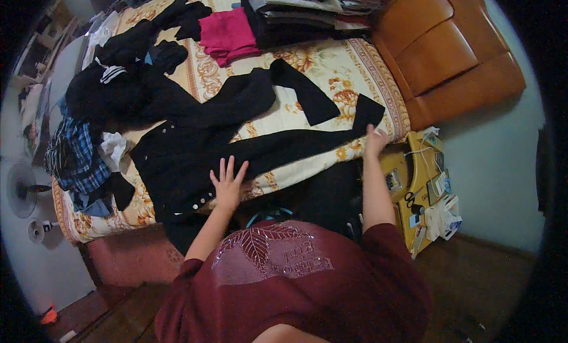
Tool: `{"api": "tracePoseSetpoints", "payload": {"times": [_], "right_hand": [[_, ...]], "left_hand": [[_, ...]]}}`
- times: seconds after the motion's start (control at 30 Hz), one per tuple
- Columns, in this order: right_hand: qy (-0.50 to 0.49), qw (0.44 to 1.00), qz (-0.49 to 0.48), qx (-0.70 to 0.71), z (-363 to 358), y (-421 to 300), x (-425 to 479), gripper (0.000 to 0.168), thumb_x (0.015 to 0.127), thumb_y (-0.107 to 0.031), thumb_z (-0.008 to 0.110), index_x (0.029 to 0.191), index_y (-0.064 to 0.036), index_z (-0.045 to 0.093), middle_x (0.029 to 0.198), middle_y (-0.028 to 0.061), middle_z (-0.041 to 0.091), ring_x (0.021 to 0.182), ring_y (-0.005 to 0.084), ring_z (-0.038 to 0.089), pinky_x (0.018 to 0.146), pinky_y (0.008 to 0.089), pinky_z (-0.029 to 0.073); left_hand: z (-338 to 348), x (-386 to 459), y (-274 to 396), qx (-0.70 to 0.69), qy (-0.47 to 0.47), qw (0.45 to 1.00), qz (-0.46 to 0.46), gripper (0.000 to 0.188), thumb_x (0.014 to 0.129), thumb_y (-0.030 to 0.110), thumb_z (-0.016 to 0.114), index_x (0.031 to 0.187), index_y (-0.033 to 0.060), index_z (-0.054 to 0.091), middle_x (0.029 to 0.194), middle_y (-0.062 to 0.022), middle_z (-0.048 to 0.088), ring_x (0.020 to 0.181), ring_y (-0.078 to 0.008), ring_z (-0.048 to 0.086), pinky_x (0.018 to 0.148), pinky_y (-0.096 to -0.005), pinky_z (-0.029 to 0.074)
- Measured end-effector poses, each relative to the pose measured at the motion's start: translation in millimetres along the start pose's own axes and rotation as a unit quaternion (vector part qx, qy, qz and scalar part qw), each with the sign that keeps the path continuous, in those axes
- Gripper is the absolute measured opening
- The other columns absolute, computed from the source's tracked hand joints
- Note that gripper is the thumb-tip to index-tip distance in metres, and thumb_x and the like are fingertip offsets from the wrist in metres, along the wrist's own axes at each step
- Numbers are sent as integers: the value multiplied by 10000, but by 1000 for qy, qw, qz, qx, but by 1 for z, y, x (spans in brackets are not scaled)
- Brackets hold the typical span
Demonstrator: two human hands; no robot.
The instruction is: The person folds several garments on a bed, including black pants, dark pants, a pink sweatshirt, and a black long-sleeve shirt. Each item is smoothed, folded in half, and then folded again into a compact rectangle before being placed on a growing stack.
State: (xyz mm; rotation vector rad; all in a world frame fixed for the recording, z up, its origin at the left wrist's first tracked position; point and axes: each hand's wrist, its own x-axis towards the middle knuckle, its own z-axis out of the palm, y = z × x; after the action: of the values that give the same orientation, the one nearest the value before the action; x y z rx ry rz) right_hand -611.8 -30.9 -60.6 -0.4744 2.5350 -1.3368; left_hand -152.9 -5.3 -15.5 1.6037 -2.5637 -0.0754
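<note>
A pair of black trousers (284, 148) lies spread across the bed, its legs apart and pointing right. Silvery buttons (199, 201) show at the waist end on the near side. My left hand (228, 183) rests flat on the near upper part of the trousers, fingers spread and holding nothing. At the near leg's hem, my right hand (376, 142) touches or pinches the black cloth; its fingers are partly hidden, so its grip is unclear. The far leg (306, 92) bends towards me near its hem.
The bed's floral cover (341, 92) carries a heap of dark clothes (115, 85), a blue plaid garment (84, 152), folded pink cloth (228, 34) and stacked clothes (306, 23). A brown padded headboard (443, 50) stands right. Scissors (410, 195) lie on a yellow bedside table (406, 210).
</note>
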Motion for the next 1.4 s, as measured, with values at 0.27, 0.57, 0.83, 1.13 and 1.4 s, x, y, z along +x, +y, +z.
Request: {"api": "tracePoseSetpoints", "payload": {"times": [0.27, 0.57, 0.83, 1.13, 1.4], "right_hand": [[-106, 984, -27, -141, 22, -41, -42, 579, 723, -269, 677, 1091, 74, 391, 1097, 247, 496, 1038, 386, 493, 848, 417, 422], [-217, 779, 150, 570, 1, -54, -2, 343, 724, -7, 509, 1062, -55, 473, 909, 65, 529, 675, 165, 502, 477, 256, 406], [-102, 897, 245, 353, 21, 52, 37, 413, 831, -128, 599, 1193, -40, 422, 1109, 114, 534, 950, 306, 553, 783, 478, 478], [-218, 745, 296, 556, -12, 22, 34, 280, 876, -150, 511, 1145, -71, 507, 1135, 88, 535, 1059, 291, 488, 970, 473, 347], [-235, 722, 329, 561, -29, 23, 48, 386, 859, -82, 511, 1222, 15, 422, 1248, 160, 437, 1133, 317, 432, 995, 468, 322]], "left_hand": [[-3, 22, -3, -5, -66, 995, 74, 385, 756, 64, 488, 1130, 153, 506, 898, -102, 503, 816, -278, 563, 620, -354, 472], [-26, 9, -11, -61, 103, 984, 128, 593, 677, -10, 568, 1236, 166, 480, 887, -104, 518, 730, -276, 561, 583, -351, 482], [12, -12, 16, -5, -17, 993, 119, 665, 690, 138, 637, 1303, 217, 390, 1150, -125, 478, 1116, -322, 436, 895, -489, 360], [14, -30, 10, -31, -106, 994, 21, 580, 778, 37, 525, 1303, 243, 391, 1381, -74, 342, 1300, -319, 261, 961, -639, 189], [-7, 6, -2, -82, 48, 995, 21, 430, 759, 129, 590, 1182, 117, 517, 1285, -138, 437, 1138, -307, 442, 948, -439, 336]]}}
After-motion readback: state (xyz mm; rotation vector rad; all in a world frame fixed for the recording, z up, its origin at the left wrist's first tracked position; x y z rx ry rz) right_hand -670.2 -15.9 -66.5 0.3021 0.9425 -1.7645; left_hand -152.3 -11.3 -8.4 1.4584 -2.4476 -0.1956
